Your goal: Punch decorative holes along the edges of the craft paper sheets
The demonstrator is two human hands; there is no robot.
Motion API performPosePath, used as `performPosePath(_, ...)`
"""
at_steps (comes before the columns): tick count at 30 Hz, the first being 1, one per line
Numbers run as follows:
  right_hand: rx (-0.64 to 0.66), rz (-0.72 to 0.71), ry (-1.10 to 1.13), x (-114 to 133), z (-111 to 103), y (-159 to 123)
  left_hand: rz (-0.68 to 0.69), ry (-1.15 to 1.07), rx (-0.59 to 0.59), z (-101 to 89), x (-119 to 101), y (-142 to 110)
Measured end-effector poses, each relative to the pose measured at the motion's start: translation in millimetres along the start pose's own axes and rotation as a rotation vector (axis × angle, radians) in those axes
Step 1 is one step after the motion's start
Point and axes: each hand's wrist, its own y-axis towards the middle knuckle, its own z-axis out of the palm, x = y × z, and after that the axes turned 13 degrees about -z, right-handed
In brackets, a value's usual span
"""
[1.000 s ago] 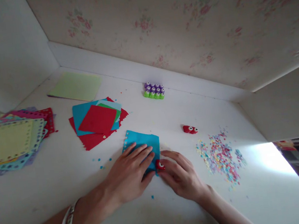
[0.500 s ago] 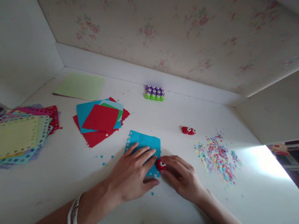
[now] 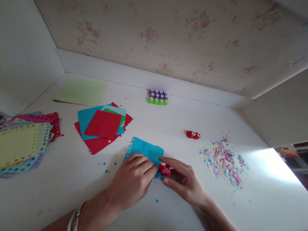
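Note:
A small sheet of blue paper [image 3: 146, 148] lies on the white table, with punched notches along its left edge. My left hand [image 3: 134, 177] is closed over its near part, fingers curled and the thumb hidden beneath. Between the thumb and fingers of my right hand [image 3: 185, 178] is a red craft punch [image 3: 164, 168] with a white button on top. The punch is tilted at the paper's right edge. How far the paper reaches into it is hidden.
Two red punches [image 3: 193, 135] sit beyond my right hand, near a scatter of confetti [image 3: 227, 162]. Purple and green punches [image 3: 158, 97] stand by the wall. Coloured papers [image 3: 103, 124], pale green sheets [image 3: 81, 92] and a stack of punched sheets [image 3: 11, 144] lie left.
My left fingers have gone from spread flat on the paper to curled. The red punch has turned in my right hand, and the paper has shifted slightly left.

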Motion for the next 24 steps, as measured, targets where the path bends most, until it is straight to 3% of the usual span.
performPosePath(3,0.049,-0.038,-0.023,-2.9,-2.8,-1.7,-0.011,-0.018,-0.003,1.4,0.1,0.6)
performPosePath(14,-0.064,-0.115,-0.107,-5.7,0.7,-0.7,0.033,-0.054,-0.067,0.6,-2.0,1.7)
performPosePath(24,-0.114,-0.02,0.043,-5.3,1.6,-4.8,0.083,-0.006,-0.129,-2.9,-1.9,1.4)
